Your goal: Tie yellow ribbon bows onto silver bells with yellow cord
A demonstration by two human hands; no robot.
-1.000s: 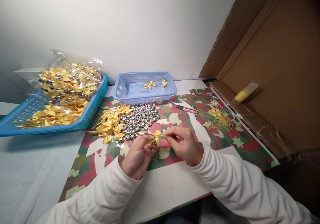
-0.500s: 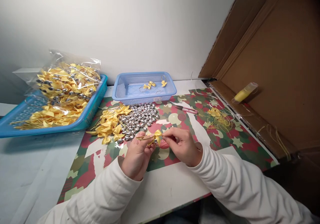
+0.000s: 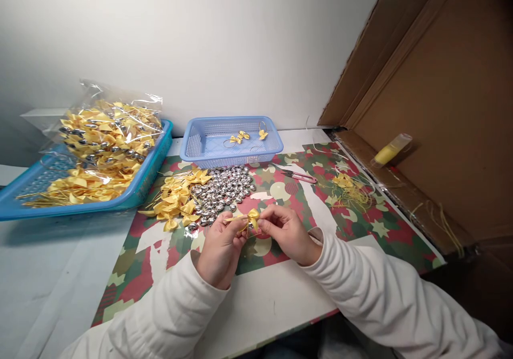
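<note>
Pinching a small yellow ribbon bow (image 3: 252, 218) between them, the left hand (image 3: 219, 247) and the right hand (image 3: 287, 233) meet just above the tabletop (image 3: 276, 305), near the middle of the head view. The left grip is closed on the bow's thin golden loop, which sticks out to the left; the right grip is closed on the bow's right side. Whether a bell already hangs on this bow cannot be told, since the fingers hide that part.

Just beyond the hands lies a pile of silver bells (image 3: 225, 190), touching a heap of loose yellow bows (image 3: 176, 198) on its left; both rest on a patterned mat (image 3: 160, 247). Further off stands a light blue basket (image 3: 200, 144) holding only a few finished pieces, so by my reading the present batch is barely begun and most of the pile is left. At far left, a larger blue tray (image 3: 32, 188) carries a clear bag (image 3: 110, 129) filled with bows and bells, which looks like earlier output or stock.

To the right lie pink snips (image 3: 298, 175), a tangle of yellow thread scraps (image 3: 350, 188), and an open cardboard box (image 3: 449, 113) with a yellow tube (image 3: 390, 149) resting on its flap.
</note>
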